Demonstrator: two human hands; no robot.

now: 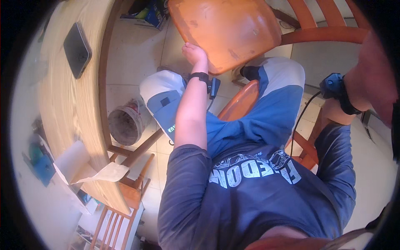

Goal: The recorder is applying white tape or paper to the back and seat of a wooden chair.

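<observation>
Left hand (195, 55): fingers clamped on orange seat (229, 33)
Bench (79, 102): leftward of these
Right hand (373, 77): fingers too blurred to tell

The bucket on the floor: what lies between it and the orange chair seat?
In the head view, the person's left knee lies between the bucket and the orange chair seat, with the left hand at the seat's edge.
</observation>
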